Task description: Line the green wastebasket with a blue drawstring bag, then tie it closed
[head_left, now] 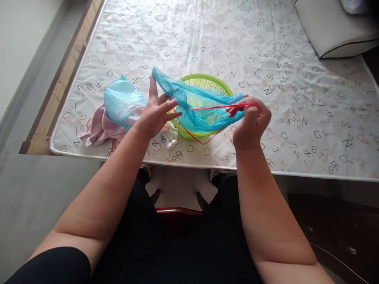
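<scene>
— How many blue plastic bags are there?
— Two: one blue bag point(197, 103) stretched over the single green basket point(204, 82), a second blue bag point(122, 101) near the bed's point(296, 79) left edge
— Anything else?
— One red drawstring point(220, 107), one pink cloth point(99, 128), one white pillow point(331, 27), two hands: left hand point(154, 114), right hand point(251, 123)

A letter-printed quilted mattress point(296, 98) lies on a wooden frame point(56, 94) over grey floor point(26, 189).
</scene>
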A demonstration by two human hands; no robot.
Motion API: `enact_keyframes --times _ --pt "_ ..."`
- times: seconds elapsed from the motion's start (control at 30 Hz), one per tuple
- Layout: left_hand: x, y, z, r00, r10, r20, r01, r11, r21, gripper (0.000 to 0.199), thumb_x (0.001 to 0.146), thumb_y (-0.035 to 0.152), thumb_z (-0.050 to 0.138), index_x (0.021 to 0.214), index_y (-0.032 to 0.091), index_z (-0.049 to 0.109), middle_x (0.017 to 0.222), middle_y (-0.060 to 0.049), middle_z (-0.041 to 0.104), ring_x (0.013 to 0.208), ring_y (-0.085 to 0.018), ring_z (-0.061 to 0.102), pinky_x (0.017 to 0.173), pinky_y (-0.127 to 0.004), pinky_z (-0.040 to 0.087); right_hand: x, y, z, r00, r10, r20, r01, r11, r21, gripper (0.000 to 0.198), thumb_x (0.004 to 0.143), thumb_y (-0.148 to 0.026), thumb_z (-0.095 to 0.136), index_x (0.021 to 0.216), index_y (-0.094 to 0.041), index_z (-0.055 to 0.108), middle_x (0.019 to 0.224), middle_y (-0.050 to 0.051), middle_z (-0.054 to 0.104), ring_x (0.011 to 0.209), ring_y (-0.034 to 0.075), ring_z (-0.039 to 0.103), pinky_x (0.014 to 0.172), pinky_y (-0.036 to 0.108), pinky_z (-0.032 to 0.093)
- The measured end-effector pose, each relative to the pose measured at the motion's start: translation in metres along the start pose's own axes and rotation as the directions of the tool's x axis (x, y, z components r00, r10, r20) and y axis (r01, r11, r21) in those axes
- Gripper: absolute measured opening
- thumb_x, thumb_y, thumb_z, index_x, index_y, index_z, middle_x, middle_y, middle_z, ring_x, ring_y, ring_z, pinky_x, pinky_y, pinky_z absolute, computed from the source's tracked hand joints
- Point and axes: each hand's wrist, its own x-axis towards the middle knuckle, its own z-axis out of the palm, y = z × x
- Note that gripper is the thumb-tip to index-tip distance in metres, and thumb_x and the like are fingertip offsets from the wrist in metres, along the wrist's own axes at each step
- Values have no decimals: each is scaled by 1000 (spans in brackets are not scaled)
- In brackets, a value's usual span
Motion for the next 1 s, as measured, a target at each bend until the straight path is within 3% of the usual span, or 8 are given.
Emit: enact_keyframes --times 0.07,0.13,0.23,0.33,0.47,0.57,0.8,1.0 --pt "1 -1 -1 1000 -6 -20 7 1000 13 133 81 34 94 178 58 6 149 -5 70 139 -35 70 110 -54 64 2 -1 3 992 -13 -124 34 986 164 57 113 -49 41 63 -28 58 62 0 53 67 19 64 105 51 59" --pt "2 -1 -2 999 -20 -28 20 1000 14 137 81 30 93 179 56 1 141 -5 73 132 -32 74 109 -50 65 5 -1 5 982 20 -189 38 954 296 60 113 -55 42 63 -27 58 58 -2 46 56 16 58 97 48 62" --pt "3 -3 -4 999 -47 -20 47 999 8 140 81 28 94 181 50 -2 131 -5 77 121 -27 78 104 -43 66 9 2 5 979 119 -164 -41 908 418 57 111 -58 47 66 -27 62 58 -3 45 47 14 51 67 39 61" --pt "4 -5 -4 996 -82 -17 82 997 11 133 85 34 94 183 43 4 130 -8 78 113 -27 79 98 -41 68 7 1 5 983 160 -84 -108 893 437 52 108 -59 55 68 -27 65 59 -3 49 45 13 51 55 36 56" --pt "4 -11 -3 997 -74 -18 75 995 66 119 87 32 94 181 36 22 130 -10 79 108 -27 81 95 -40 67 1 -5 11 986 166 8 -156 910 385 47 103 -61 62 73 -26 65 65 -4 57 45 11 51 52 33 54" --pt "5 -16 -4 999 -33 -6 33 991 132 108 85 21 92 177 34 36 126 -9 81 103 -26 81 94 -40 67 4 -4 11 979 200 -36 -169 898 407 49 106 -59 56 71 -26 65 61 -4 54 44 11 50 48 32 48" --pt "8 -19 -10 997 -33 -73 51 962 267 61 95 22 83 152 27 63 116 -9 80 87 -17 79 75 -27 65 26 46 -22 946 291 -145 -177 835 521 49 99 -73 58 73 -30 58 67 0 52 51 14 44 54 41 46" --pt "3 -13 -1 990 -31 -135 61 974 220 34 94 30 80 127 26 72 109 -7 78 89 -19 76 72 -28 64 31 67 -38 940 328 -89 -270 879 393 54 92 -84 52 74 -33 54 65 1 50 56 19 45 58 45 41"
